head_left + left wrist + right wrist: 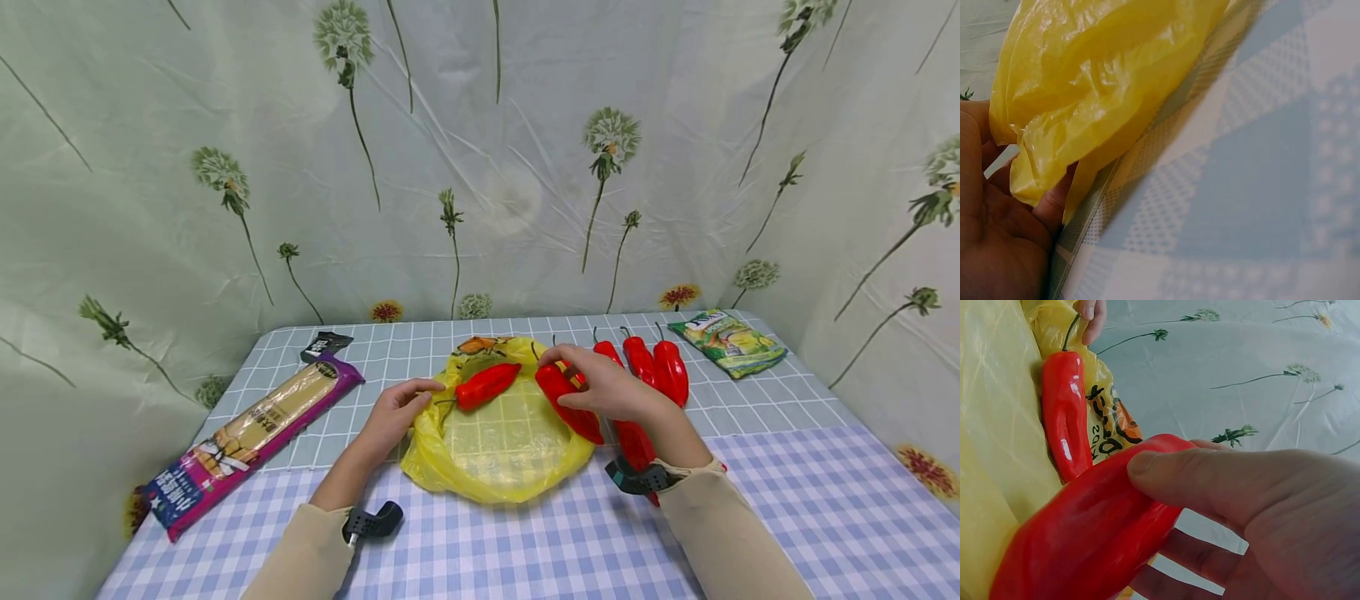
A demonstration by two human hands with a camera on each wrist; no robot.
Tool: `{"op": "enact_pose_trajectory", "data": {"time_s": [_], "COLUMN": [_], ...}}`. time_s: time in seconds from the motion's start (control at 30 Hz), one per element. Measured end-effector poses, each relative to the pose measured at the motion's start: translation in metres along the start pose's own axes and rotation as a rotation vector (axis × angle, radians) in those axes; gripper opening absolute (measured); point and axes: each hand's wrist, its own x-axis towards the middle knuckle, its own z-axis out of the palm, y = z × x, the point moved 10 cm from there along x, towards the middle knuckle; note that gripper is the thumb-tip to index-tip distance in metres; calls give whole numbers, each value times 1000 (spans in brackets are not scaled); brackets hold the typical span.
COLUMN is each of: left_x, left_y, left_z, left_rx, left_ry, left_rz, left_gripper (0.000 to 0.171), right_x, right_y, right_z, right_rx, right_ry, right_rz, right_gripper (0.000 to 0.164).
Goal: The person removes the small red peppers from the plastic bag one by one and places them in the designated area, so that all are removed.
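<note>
A yellow plastic bag (430,450) lies spread open in the middle of the table, its rim rolled into a ring. My left hand (397,410) pinches the bag's left edge; in the left wrist view a fold of yellow film (1041,165) runs between the fingers. Inside the bag rests one long red pepper (487,386), its dark stem pointing at that hand. Over the bag's right side, my right hand (611,390) grips a second red pepper (1085,531) near its stem end, thumb along its near side. That pepper slants with its tip toward the bag's right rim.
Several more red peppers (671,371) lie right of the bag, one (634,446) partly under my right wrist. A green snack packet (729,343) sits at the back right. At left are a long noodle packet (255,442) and a small black packet (327,345). A curtain hangs behind.
</note>
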Motion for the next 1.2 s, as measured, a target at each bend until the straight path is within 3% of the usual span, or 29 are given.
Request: {"op": "enact_pose_trajectory", "data": {"time_s": [0.63,1.2], "left_x": [-1,-1], "left_y": [2,2], "left_z": [1,2], "left_rx": [11,-4], "left_ry": [-10,-13], "left_rz": [28,25], "left_gripper": [29,29], "right_x": [-2,-4], "right_y": [5,16], "right_z": [-2,-9], "right_rx": [-36,-17], "right_ry": [12,4], "right_rz": [12,76], "right_gripper": [32,23]}}
